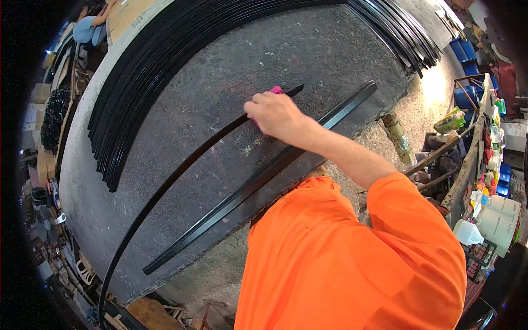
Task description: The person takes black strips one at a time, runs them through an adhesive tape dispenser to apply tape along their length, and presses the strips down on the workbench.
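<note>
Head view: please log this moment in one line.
right hand: gripping pink pad | against: long curved black strip | left hand: out of view

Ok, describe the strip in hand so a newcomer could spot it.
On the big grey table, look between the curved bundle and the near-edge strips. One long black strip bows across toward the lower left; unlike its neighbours, it is gripped by the right hand.

A long, narrow black strip (169,183) bends in one smooth curve over the dark grey bench (313,60), its lower-left end reaching past the edge. Near its upper end sits a bright pink piece of material (276,89), mostly hidden.
</note>
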A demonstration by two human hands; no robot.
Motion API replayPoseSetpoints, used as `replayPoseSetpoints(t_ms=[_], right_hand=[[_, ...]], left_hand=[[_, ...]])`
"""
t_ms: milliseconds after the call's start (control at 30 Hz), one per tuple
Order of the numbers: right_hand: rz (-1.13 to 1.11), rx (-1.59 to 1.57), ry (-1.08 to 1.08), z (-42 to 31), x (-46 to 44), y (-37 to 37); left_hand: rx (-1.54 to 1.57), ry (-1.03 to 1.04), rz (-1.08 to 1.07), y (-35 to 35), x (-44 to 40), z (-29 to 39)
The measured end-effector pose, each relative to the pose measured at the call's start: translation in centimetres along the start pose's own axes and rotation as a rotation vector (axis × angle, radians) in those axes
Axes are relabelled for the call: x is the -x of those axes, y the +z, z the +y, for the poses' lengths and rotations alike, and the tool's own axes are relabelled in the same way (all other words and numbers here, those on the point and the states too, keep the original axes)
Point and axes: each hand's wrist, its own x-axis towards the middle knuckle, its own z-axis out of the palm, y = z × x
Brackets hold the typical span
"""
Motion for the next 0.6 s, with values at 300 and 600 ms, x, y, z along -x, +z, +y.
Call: replayPoseSetpoints(t_ms=[300, 600], right_hand=[[-0.053, 0.225, 0.145, 11.0, 4.4, -3.1], [-0.122, 0.436, 0.347, 21.8, 8.7, -10.1]], left_hand=[[-0.088, 0.473, -0.034, 4.9, 3.6, 6.0], [0.009, 0.53, -0.083, 4.4, 19.5, 20.4]])
